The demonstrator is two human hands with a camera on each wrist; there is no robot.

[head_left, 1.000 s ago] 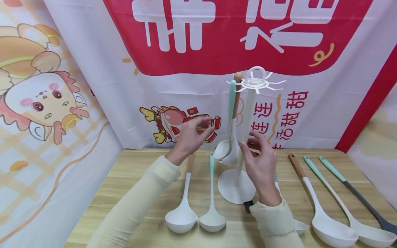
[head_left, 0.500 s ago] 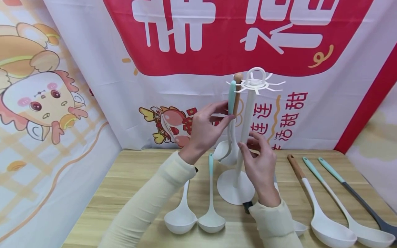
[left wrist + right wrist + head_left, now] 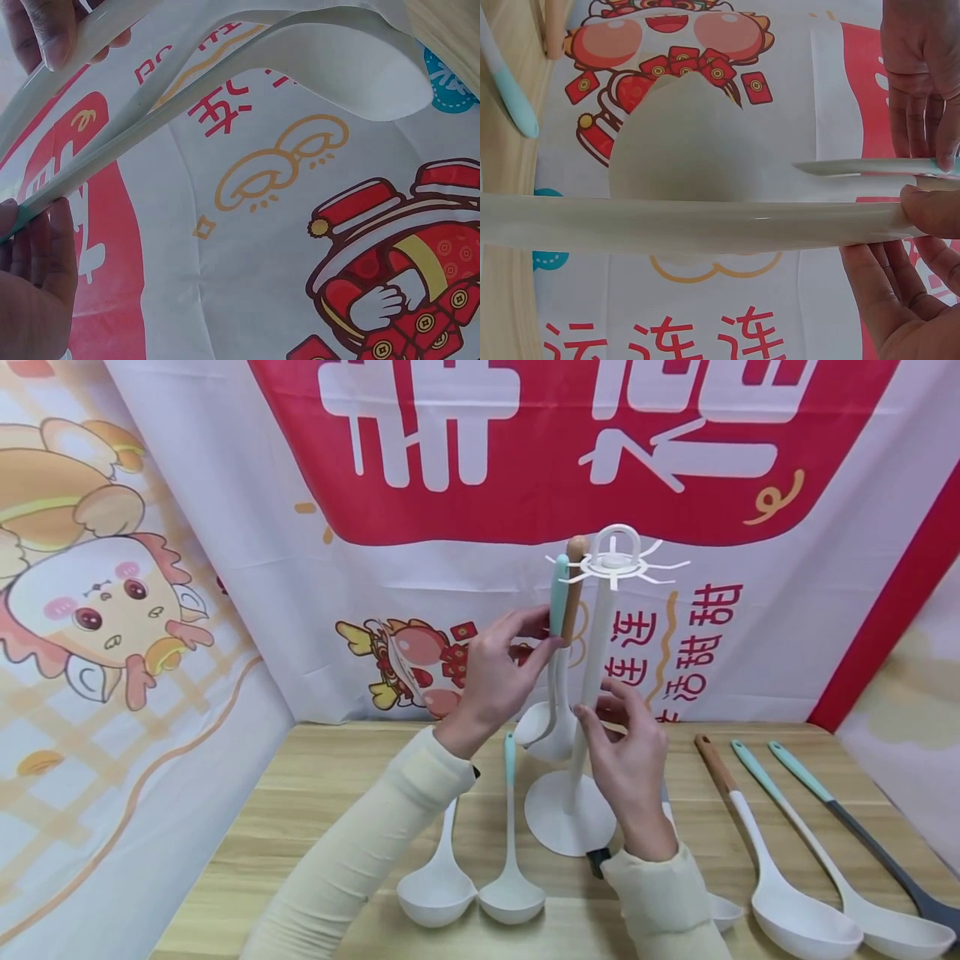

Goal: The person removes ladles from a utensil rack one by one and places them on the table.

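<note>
My left hand (image 3: 498, 672) pinches a white ladle with a mint handle (image 3: 559, 589) between thumb and fingers. That ladle hangs upright from the hook ring (image 3: 615, 562) of a white utensil stand, its bowl (image 3: 367, 67) downward. Close behind it hangs a second ladle with a wooden handle (image 3: 576, 552). My right hand (image 3: 630, 760) grips the stand's pole (image 3: 597, 643) above the round base (image 3: 558, 827). In the right wrist view the pole (image 3: 705, 223) crosses in front of a white bowl (image 3: 697, 142).
Two white ladles (image 3: 437, 897) lie left of the stand. To the right lie a brown-handled ladle (image 3: 806, 917), a mint-handled white one (image 3: 896, 931) and a mint-handled utensil with a dark grey shaft (image 3: 870, 827). My right sleeve partly hides another bowl (image 3: 726, 910). A printed cloth hangs behind the table.
My left hand has moved right and taken hold of the mint-handled hanging ladle. The hook ring has turned slightly. My right hand has stayed on the pole.
</note>
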